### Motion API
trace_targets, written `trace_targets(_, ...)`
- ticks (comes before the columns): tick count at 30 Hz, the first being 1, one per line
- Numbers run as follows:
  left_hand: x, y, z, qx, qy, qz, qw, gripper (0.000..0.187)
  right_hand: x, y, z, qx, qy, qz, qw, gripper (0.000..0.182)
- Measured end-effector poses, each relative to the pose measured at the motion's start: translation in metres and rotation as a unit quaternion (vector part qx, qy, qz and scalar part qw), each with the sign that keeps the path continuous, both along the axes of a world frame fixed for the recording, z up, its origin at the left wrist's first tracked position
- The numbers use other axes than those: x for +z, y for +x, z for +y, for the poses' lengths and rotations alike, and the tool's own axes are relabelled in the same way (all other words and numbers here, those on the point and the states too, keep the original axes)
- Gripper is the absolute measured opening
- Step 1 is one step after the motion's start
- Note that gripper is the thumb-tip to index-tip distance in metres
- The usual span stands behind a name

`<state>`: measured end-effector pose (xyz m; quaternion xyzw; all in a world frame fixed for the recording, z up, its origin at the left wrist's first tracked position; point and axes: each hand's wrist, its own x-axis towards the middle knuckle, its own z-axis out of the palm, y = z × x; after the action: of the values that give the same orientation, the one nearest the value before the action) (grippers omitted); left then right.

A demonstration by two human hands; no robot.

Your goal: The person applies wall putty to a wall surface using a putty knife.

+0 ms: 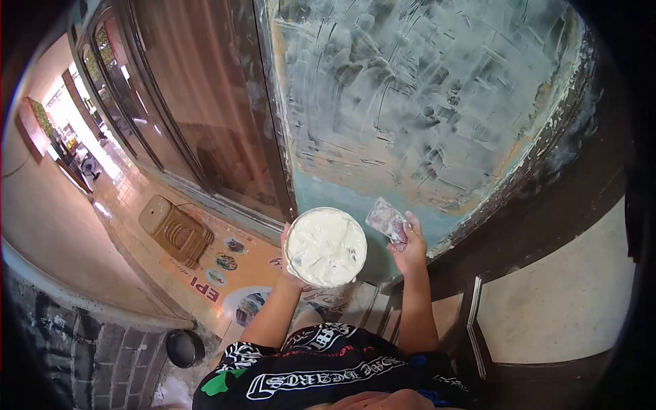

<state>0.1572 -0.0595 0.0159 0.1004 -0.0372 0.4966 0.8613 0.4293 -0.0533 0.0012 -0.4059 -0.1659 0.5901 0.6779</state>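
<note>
My left hand (pixel 292 277) is wrapped around the side of a round tub (pixel 292 268) and holds it up in front of me. Thick white putty (pixel 326 244) fills the tub, its surface uneven and stirred. In my right hand (pixel 409 251), to the right of the tub, is a small flat putty spreader (pixel 387 219), gripped between thumb and fingers and smeared white. Both hands are before the lower part of a wall panel (pixel 410 102), which is coated in streaky white and grey strokes over blue-green paint.
Left of the panel stands a dark-framed glass window (pixel 205 102). A brown plastic stool (pixel 178 231) sits on an orange printed banner (pixel 195 273) on the floor. A black round container (pixel 184 348) is by the grey brick-patterned surface (pixel 102 355) at lower left.
</note>
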Motion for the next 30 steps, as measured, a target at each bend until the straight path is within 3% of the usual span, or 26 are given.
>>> trace_targets(2,0.002,0.001,0.001,0.02,-0.016,0.047,0.999,0.081,-0.004,0.01,-0.001,0.104,0.147,0.044,0.983,0.029)
trace_targets(6,0.008,0.007,0.006,0.02,0.001,0.055,0.998,0.082,0.044,-0.006,-0.018,0.075,0.124,0.009,0.989,0.018)
trace_targets(9,0.009,0.012,0.01,0.003,0.029,0.038,0.999,0.084,0.086,-0.029,-0.036,0.076,0.178,-0.057,0.98,0.017)
trace_targets(11,0.014,0.018,0.008,0.012,0.049,0.051,0.997,0.084,0.091,-0.036,-0.043,0.051,0.24,-0.202,0.948,0.023)
trace_targets(12,0.015,0.02,0.009,0.013,0.05,0.051,0.997,0.084,0.089,-0.034,-0.044,0.052,0.241,-0.202,0.948,0.023)
trace_targets(14,0.015,0.023,0.01,0.028,0.017,0.057,0.998,0.086,0.088,-0.031,-0.047,0.052,0.26,-0.392,0.881,0.037)
trace_targets(15,0.015,0.026,0.011,0.031,0.042,0.061,0.997,0.087,0.091,-0.031,-0.05,0.042,0.278,-0.423,0.862,0.034)
trace_targets(19,0.018,0.024,0.012,0.021,0.038,0.058,0.997,0.088,0.095,-0.035,-0.053,0.07,0.319,-0.347,0.879,0.036)
trace_targets(22,0.016,0.024,0.012,0.009,0.046,0.037,0.998,0.088,0.096,-0.034,-0.058,0.055,0.318,-0.449,0.833,0.038)
trace_targets(24,0.017,0.027,0.012,0.003,0.07,0.029,0.997,0.088,0.101,-0.04,-0.06,0.08,0.294,-0.427,0.851,0.037)
trace_targets(26,0.017,0.03,0.011,0.011,0.068,0.033,0.997,0.087,0.11,-0.045,-0.058,0.043,0.315,-0.6,0.734,0.032)
trace_targets(28,0.014,0.036,0.012,0.03,0.056,0.051,0.997,0.086,0.12,-0.058,-0.06,0.039,0.27,-0.631,0.726,0.031)
trace_targets(30,0.013,0.04,0.014,0.043,0.054,0.071,0.995,0.087,0.124,-0.066,-0.061,-0.042,0.311,-0.664,0.679,0.028)
